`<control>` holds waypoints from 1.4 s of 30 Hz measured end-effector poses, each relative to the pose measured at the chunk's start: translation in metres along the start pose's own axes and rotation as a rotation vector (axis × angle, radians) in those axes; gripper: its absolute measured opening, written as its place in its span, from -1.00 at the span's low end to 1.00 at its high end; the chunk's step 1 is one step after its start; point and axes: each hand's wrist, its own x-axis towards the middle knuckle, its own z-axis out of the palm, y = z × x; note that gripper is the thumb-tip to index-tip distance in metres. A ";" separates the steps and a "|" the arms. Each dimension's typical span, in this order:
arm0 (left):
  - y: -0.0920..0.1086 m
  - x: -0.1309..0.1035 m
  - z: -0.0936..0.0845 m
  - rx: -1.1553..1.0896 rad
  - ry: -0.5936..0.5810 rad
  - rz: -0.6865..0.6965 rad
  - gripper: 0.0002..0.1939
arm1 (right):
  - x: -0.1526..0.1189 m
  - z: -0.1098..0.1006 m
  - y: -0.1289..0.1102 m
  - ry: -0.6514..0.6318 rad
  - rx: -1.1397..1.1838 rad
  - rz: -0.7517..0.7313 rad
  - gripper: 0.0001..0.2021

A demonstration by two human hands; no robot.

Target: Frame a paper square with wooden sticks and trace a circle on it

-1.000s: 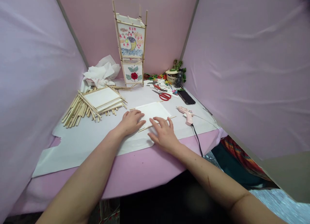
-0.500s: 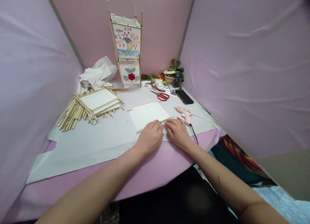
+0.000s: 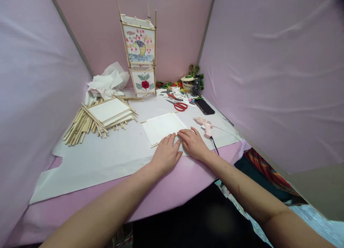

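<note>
We see a broad surface draped in pink cloth, and on it a large white sheet. A tall lantern of wooden sticks and painted paper stands at the back, with a heap of pale wooden sticks to its left. Before us lies a white rectangular paper panel, our left hand and right hand side by side at its near edge, fingers slightly bent; we cannot tell whether they grip its thin edge stick.

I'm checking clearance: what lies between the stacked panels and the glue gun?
A white sheet with sticks along two edges, as the head view shows.
</note>
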 end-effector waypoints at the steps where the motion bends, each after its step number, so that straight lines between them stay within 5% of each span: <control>1: 0.000 0.000 0.000 -0.006 0.000 -0.009 -0.54 | 0.001 0.000 0.000 -0.004 0.002 0.002 -0.62; 6: -0.002 -0.001 0.000 -0.031 0.013 -0.031 -0.56 | 0.003 0.005 0.005 0.000 0.062 0.008 -0.62; 12: 0.001 -0.003 -0.001 -0.021 0.057 -0.030 -0.57 | -0.003 0.005 0.016 0.245 0.111 0.169 -0.59; 21: 0.003 -0.002 0.000 -0.019 0.034 -0.016 -0.61 | -0.002 0.005 0.007 0.072 -0.003 0.140 -0.65; 30: 0.002 -0.002 0.000 -0.015 0.047 -0.020 -0.59 | 0.004 0.005 -0.003 0.047 -0.012 0.059 -0.69; 38: 0.005 -0.003 -0.002 0.032 0.059 -0.079 -0.56 | 0.001 0.007 0.003 0.122 -0.137 0.198 -0.69; 42: 0.004 -0.003 -0.002 0.061 0.058 -0.064 -0.56 | 0.001 0.008 -0.003 0.089 -0.065 0.111 -0.67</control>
